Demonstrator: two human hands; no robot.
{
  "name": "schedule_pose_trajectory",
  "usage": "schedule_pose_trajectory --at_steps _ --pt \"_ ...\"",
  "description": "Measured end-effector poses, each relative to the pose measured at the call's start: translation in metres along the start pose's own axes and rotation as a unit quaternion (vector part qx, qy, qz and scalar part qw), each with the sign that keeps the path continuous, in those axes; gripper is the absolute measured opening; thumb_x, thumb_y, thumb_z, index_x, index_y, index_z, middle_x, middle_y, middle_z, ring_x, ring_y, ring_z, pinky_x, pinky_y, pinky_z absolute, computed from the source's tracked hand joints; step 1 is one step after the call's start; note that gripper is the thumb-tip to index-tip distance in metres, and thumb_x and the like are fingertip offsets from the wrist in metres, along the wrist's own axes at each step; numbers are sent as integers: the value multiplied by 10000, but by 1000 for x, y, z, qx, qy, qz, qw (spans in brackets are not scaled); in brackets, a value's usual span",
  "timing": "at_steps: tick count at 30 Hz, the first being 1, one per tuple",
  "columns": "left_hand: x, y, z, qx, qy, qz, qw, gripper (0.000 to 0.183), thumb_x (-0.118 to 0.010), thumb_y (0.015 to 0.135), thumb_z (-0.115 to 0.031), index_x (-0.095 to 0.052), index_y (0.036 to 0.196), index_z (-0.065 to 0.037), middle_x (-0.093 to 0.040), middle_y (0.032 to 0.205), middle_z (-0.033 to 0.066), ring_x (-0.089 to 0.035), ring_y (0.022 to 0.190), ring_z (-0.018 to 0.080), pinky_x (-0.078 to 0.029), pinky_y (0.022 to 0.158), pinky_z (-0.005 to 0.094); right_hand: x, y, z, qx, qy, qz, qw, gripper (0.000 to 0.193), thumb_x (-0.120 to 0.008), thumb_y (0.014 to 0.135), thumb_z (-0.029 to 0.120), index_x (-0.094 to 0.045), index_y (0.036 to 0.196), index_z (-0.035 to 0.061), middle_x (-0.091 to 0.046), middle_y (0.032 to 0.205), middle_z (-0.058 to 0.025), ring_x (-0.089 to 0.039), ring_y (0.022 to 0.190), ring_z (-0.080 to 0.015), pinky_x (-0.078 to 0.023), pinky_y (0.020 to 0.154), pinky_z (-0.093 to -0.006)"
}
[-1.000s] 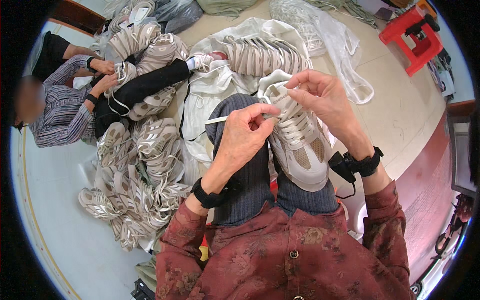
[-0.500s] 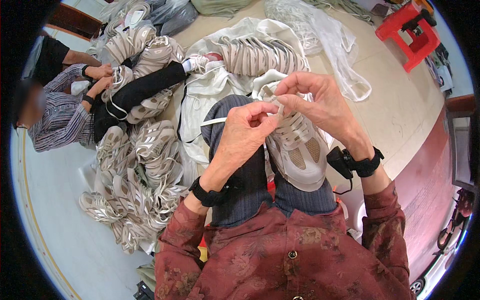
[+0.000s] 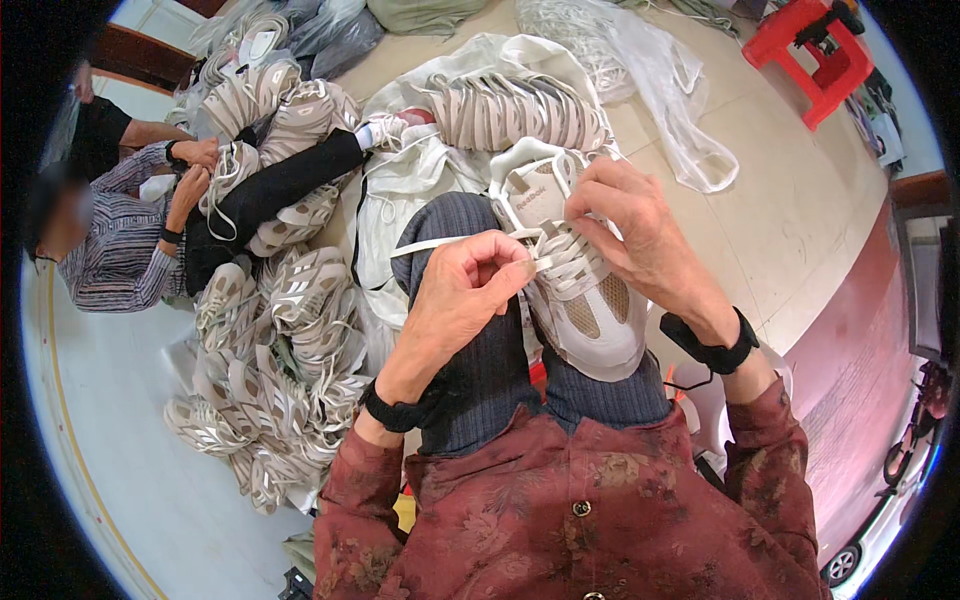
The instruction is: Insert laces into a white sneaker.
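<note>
A beige and white sneaker [image 3: 592, 325] with tan mesh panels rests across my knees, its toe toward me and its tongue showing. White shoelace [image 3: 425, 244] is threaded through its lower eyelets, and one loose length trails left over my knee. My left hand [image 3: 462, 300] pinches the lace at the left side of the lacing. On the other side, my right hand [image 3: 640, 235] is closed, thumb and forefinger together on a piece of lace by the upper right eyelets. Its fingertips partly cover that spot. The two hands are apart, with the lacing between them.
Piles of similar sneakers [image 3: 290, 370] lie at left. Another row of sneakers [image 3: 520, 112] lies on a white sack [image 3: 400, 215] beyond my knees. A co-worker [image 3: 125, 230] sits at far left handling a shoe. A red stool [image 3: 815, 65] and a clear plastic bag [image 3: 690, 130] are at the back right.
My right hand has drawn away to the right from my left hand, uncovering the shoe's tongue. My left hand has shifted slightly left and down, still on the lace.
</note>
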State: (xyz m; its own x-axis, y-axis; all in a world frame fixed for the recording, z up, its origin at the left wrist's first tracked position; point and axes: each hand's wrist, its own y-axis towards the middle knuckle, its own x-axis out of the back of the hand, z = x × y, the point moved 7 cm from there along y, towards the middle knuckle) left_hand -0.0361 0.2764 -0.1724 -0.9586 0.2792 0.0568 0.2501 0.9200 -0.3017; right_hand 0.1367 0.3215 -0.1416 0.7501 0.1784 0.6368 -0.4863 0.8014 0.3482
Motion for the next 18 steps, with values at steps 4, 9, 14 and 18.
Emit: schedule_pose_trajectory --at_steps 4,9,14,18 --pt "6 -2 1 24 16 -35 999 156 -672 939 -189 -677 868 -50 -530 700 -85 -426 602 5 -322 536 187 -1 0 5 20 -78 -10 997 79 -608 832 18 -568 892 49 -579 932 -99 -566 949 -288 -379 824 -413" --pt "7 9 7 21 48 -91 994 186 -685 921 -192 -676 828 -31 -531 684 -78 -417 619 2 -324 545 202 18 -6 -8 -4 -170 -64 983 90 -568 836 2 -548 915 41 -591 863 -119 -590 879 -317 -385 787 -417" --pt "2 24 2 -20 174 -139 975 274 -717 877 -189 -656 738 40 -551 618 -31 -461 596 37 -366 526 233 34 -12 -21 -42 -157 -86 983 37 -571 910 3 -548 917 31 -590 799 -128 -571 753 -320 -397 779 -385" --pt "-1 25 -7 -36 243 -169 955 267 -725 858 -176 -654 721 42 -551 576 3 -460 562 54 -378 519 247 41 -15 -27 -50 -151 -74 985 110 -557 855 -6 -561 956 37 -646 862 -158 -603 820 -372 -400 748 -443"
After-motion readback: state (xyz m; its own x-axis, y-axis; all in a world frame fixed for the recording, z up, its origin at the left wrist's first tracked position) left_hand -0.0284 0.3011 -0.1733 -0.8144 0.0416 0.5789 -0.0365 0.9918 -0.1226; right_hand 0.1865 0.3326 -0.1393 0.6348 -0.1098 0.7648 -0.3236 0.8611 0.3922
